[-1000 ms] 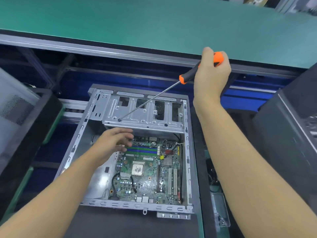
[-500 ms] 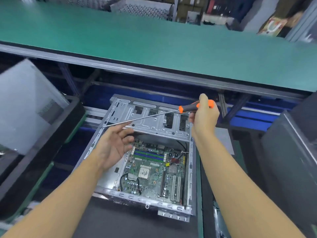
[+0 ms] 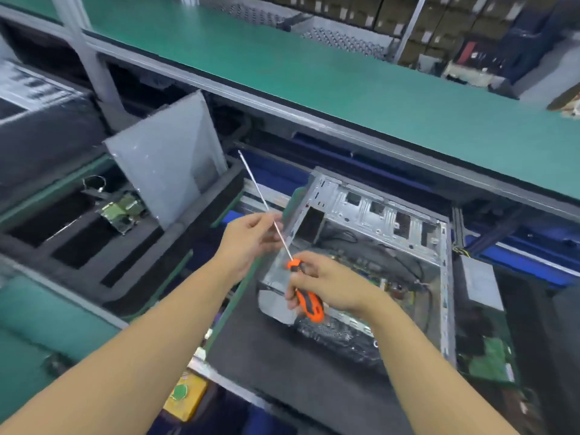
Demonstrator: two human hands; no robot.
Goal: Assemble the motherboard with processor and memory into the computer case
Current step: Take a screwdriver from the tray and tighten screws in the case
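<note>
Right hand (image 3: 332, 284) is clamped round the orange handle of the screwdriver (image 3: 310, 304), above the near-left part of the computer case (image 3: 445, 277). The motherboard (image 3: 389, 282) lies flat on the floor of that case, below and just right of this hand. It is blurred and partly hidden behind the hand, so I cannot tell whether any of its screws are in.

The tool's long axis runs from the handle over the case up and away to the left. The shaft (image 3: 256, 186) leaves the case past its left wall and the tip ends well outside it. The tip therefore points away from the board, not at it. The left hand (image 3: 248, 237), just outside the case's left wall, has its fingers closed on the shaft partway along.

My judgement is that the next move turns on swinging the tip back over the case and down towards a mounting hole, and the right hand is the nearer one to do it.

Left of the case stands a black foam tray (image 3: 175, 246) with a grey bag (image 3: 169, 158) propped in it.
</note>
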